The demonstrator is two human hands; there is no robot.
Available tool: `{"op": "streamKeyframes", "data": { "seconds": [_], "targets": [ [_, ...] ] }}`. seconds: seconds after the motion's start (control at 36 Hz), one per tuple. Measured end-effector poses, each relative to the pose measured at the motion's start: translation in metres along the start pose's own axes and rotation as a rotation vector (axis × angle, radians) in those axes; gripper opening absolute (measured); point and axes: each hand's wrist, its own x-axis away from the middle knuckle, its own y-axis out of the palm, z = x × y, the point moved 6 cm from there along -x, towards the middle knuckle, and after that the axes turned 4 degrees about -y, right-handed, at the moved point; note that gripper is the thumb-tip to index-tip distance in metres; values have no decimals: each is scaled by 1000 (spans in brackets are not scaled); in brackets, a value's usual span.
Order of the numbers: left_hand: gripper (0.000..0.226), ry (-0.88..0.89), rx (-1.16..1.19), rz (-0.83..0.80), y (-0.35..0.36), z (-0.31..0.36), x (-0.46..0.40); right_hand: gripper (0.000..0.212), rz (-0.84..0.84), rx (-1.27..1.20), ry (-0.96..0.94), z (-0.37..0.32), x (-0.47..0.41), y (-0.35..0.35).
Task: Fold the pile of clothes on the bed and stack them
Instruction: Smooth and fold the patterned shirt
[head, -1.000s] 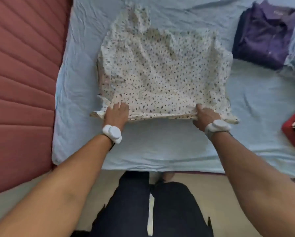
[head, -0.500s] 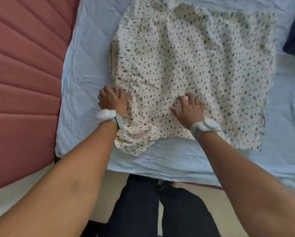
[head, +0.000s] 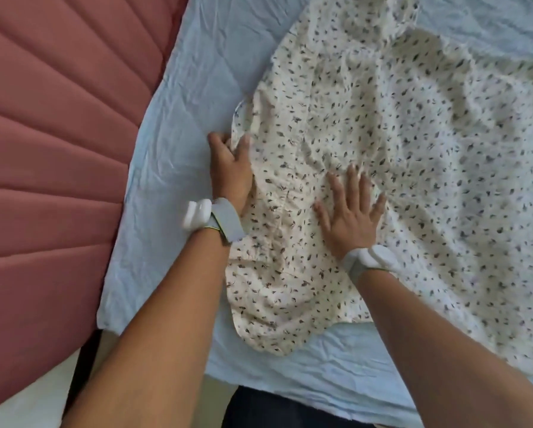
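The bed (head: 197, 97) filled most of my view, covered in a pale blue, creased sheet (head: 178, 168), with a pink padded headboard (head: 58, 134) running along its left side. On the sheet lay the garment (head: 398, 156), cream cloth with small dark specks, spread out and rumpled, reaching from the middle of the bed to the right and top edges of the frame. Its near edge sagged in a rounded fold close to the bed's front edge.

My left hand (head: 232, 168) sat at the garment's left border, thumb side against the cloth. Its fingers (head: 220, 143) were curled at the tips where the cloth's edge bunched up, and I could not tell for sure whether they pinched that edge or only pushed against it. My right hand (head: 350, 211) lay flat on the garment a little to the right of the left one, palm down, its fingers (head: 353, 177) straight and spread apart, pressing the cloth onto the bed. Wrinkles fanned out from under both hands.

Each wrist carried a grey band with a white unit, left (head: 211, 219) and right (head: 368, 261). Below the bed's front edge I saw dark trousers (head: 274, 409) and a strip of pale floor (head: 21, 406) at lower left.
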Motion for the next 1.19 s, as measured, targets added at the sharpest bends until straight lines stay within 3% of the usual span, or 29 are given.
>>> {"op": "streamKeyframes", "data": {
  "seconds": [0.08, 0.19, 0.25, 0.31, 0.36, 0.47, 0.56, 0.64, 0.75, 0.83, 1.0, 1.08, 1.19],
  "targets": [
    [34, 151, -25, 263, -45, -4, -10, 61, 20, 16, -3, 0, 0, 1],
    [57, 276, -278, 347, -44, -13, -8, 60, 35, 3, 12, -2, -1, 2],
    [54, 471, -406, 276, -14, 6, 19, 60, 36, -5, 12, -4, -2, 2],
    [47, 696, -495, 40, 31, 20, 57, 59, 51, -2, 8, -6, 0, 2],
    [49, 811, -677, -165, 65, 4, 83, 60, 66, 5, 19, -6, 1, 3],
    [64, 580, -1034, -97, 55, -62, 60, 60, 39, 46, 3, -2, 0, 7],
    [62, 472, -1044, 23, 43, -66, 57, 60, 58, 41, 0, -2, -3, 8],
    [65, 347, -906, 53, 55, -50, 88, 60, 72, 31, 0, 0, -1, 10],
    [62, 462, -933, -153, 71, -79, 135, 55, 77, 20, -17, 0, -2, 8],
    [65, 441, -1077, -139, 58, -107, 136, 53, 106, 0, -29, -1, -1, 8],
    [66, 407, -1100, -135, 57, -100, 137, 54, 69, -60, -36, -2, 1, 2],
    [70, 364, -1121, -127, 59, -98, 142, 59, 86, -104, 90, 28, 27, -6],
    [90, 268, -1044, -109, 77, -94, 160, 68, 61, -77, 367, 121, 107, 0]
  ]
}}
